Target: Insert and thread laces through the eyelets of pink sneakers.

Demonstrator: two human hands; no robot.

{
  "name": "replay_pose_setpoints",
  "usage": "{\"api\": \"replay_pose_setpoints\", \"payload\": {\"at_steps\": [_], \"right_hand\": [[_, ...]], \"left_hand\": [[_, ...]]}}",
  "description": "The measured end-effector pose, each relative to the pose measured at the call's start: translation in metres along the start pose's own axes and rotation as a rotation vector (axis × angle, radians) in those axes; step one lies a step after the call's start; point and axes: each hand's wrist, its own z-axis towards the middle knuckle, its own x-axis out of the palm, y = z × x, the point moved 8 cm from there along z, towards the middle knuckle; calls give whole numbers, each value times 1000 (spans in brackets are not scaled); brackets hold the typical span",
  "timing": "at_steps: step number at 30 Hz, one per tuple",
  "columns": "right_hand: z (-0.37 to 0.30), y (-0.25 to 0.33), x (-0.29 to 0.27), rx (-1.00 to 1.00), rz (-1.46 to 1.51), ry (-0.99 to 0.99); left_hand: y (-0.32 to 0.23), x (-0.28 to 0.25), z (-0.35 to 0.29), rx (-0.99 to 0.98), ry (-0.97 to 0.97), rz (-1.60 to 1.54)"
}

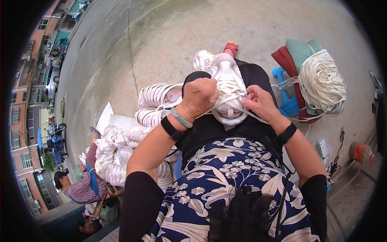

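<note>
A white and pale pink sneaker (227,72) lies across my lap, its toe pointing away and its heel opening near me. White shoelace (229,89) criss-crosses its tongue, and loose lengths run out to both sides. My left hand (200,96) is closed in a fist at the shoe's left side, shut on a shoelace. At the right side of the collar, my right hand (259,101) pinches the shoelace between thumb and fingers. Part of the lacing is hidden behind my left knuckles.
More laced shoes (159,99) stand left of my knee, with a big pile of shoes (117,155) nearer. A bundle of cream laces (322,80) rests on a blue stool (287,97) at right. A jar (361,153) stands far right. Another person (82,183) sits at lower left.
</note>
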Motion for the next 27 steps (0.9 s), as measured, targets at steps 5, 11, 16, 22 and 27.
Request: {"api": "replay_pose_setpoints", "payload": {"at_steps": [5,11,16,22,27], "right_hand": [[16,-5,5,225,142,161],[26,8,16,182,199,178],[18,13,15,145,287,201],[13,10,15,163,360,237],[14,9,14,44,319,117]], "left_hand": [[41,30,-33,-657,126,-524],[46,47,-51,-767,101,-687],[48,47,-56,-805,50,-739],[49,50,-59,-841,-33,-799],[47,50,-59,-825,-62,-810]]}}
